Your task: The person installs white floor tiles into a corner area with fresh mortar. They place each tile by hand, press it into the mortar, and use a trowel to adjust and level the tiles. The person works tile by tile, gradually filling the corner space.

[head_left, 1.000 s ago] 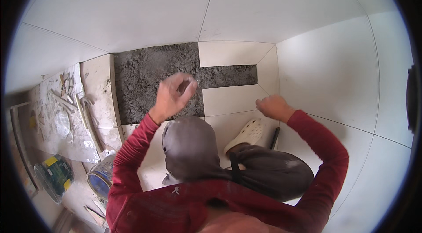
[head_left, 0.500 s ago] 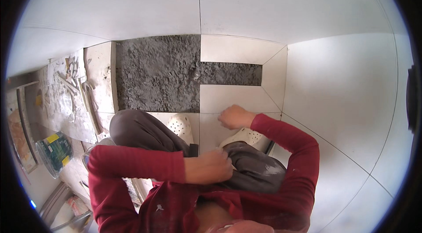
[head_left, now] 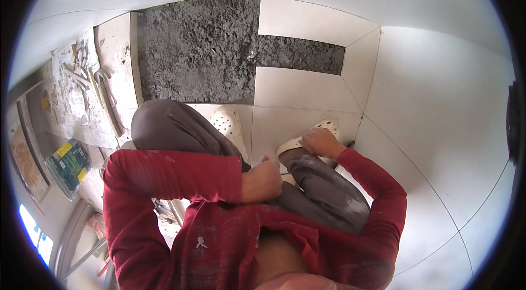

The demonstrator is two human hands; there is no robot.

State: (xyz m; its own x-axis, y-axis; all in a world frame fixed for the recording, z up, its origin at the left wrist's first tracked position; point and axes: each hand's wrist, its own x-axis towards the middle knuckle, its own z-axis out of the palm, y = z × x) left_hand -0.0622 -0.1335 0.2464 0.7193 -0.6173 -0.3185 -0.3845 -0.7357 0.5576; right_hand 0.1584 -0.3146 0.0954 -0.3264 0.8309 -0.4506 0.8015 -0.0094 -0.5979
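I squat over pale floor tiles. My left hand point(head_left: 262, 181) is closed, its fingers curled in front of my chest; whatever may be in it is hidden. My right hand point(head_left: 320, 142) is closed as well, above my right shoe and knee, and I cannot make out anything in it. Below my hands are my two cream perforated clogs, the left clog point(head_left: 227, 125) and the right clog point(head_left: 327, 124). Beyond them a bed of wet grey mortar point(head_left: 194, 52) fills a gap in the tiling, with a narrow arm running right between a far cut tile point(head_left: 312, 16) and a near cut tile point(head_left: 296, 87).
Large white tiled walls rise ahead and at the right point(head_left: 438, 104). To the left lie a dusty board point(head_left: 71, 93) with tile offcuts point(head_left: 79, 75) and a long thin strip point(head_left: 107, 104). A green-labelled clear bucket point(head_left: 68, 167) stands nearby. A small dark object point(head_left: 351, 144) lies beside my right clog.
The view has tipped, so the mortar and tiles sit higher. My right hand has drawn back from above the near tile toward my right knee. My left hand stays closed near my chest.
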